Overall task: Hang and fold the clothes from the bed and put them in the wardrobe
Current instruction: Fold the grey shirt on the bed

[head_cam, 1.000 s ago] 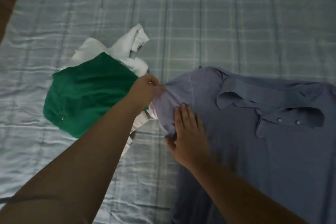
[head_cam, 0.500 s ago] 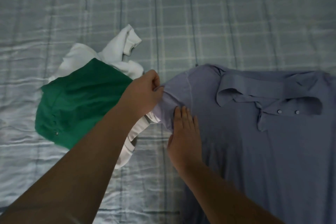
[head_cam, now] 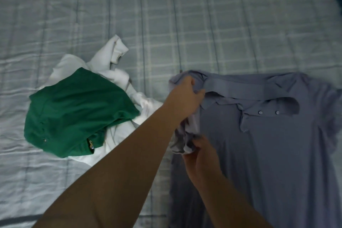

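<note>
Here the left hand (head_cam: 186, 98), fingers curled, grips the grey-blue buttoned polo shirt (head_cam: 268, 144) at the shoulder; the right hand (head_cam: 202, 155) pinches its bunched sleeve (head_cam: 182, 142), on the pale checked bed (head_cam: 203, 15).

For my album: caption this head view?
Left hand and right hand grip a blue polo shirt on the bed, green garment alongside.

You find no words, brands or numbers to read here. The small yellowish tag (head_cam: 90, 144) on the green garment (head_cam: 74, 109) is too blurred for you to read.
</note>
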The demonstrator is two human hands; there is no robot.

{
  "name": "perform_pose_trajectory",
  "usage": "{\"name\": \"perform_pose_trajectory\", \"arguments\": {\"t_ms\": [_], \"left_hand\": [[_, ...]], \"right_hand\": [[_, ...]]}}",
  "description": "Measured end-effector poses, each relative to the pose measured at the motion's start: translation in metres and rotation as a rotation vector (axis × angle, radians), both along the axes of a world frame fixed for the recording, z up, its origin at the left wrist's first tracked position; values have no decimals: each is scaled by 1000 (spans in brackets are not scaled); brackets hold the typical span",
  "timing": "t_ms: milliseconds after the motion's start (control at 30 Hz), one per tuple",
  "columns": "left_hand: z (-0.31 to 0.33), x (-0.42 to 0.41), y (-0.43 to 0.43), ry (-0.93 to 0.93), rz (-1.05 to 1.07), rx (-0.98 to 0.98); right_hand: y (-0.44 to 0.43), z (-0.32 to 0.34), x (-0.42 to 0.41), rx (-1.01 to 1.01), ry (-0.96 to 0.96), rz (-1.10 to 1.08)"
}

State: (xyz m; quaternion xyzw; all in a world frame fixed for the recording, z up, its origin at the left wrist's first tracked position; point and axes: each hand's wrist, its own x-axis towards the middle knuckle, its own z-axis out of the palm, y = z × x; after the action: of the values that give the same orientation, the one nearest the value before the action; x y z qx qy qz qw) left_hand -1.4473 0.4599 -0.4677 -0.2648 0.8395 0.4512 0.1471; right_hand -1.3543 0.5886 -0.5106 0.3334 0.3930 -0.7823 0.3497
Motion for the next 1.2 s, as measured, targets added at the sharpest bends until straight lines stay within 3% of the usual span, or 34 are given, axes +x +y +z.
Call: {"name": "perform_pose_trajectory", "arguments": {"t_ms": [67,133,200,267,333,400,500,600,667,767,867,1000,1200], "left_hand": [[-8,1,19,-30,103,278],[-7,10,30,-19,288,562],[-5,24,36,54,483,654],[-13,44,38,163,528,468],[-27,68,39,193,396,135],[-43,96,43,242,204,-163],[-62,129,56,341,-109,-386],[-70,147,76,136,-347,-527],[-80,156,83,4,-371,-586],[-96,166,87,-8,-313,-650],[-98,166,91,-8,-315,-693],[-75,144,109,40,-281,-688],[-53,70,170,165,-380,-524]], "right_hand": [[19,2,-3,-147,-72,-83],[42,2,-4,-150,-127,-77],[60,5,-2,-104,-144,10],[70,7,-1,65,-156,198],[73,7,-1,317,-118,379],[78,7,-8,637,90,483],[81,11,-30,1037,577,600],[76,5,-58,1168,1242,837],[73,-16,-72,1266,1440,1113],[75,-41,-82,1329,1393,1361],[82,-46,-88,1274,1435,1372],[108,-27,-89,1138,1397,1101],[206,2,-108,1119,1088,771]]}}
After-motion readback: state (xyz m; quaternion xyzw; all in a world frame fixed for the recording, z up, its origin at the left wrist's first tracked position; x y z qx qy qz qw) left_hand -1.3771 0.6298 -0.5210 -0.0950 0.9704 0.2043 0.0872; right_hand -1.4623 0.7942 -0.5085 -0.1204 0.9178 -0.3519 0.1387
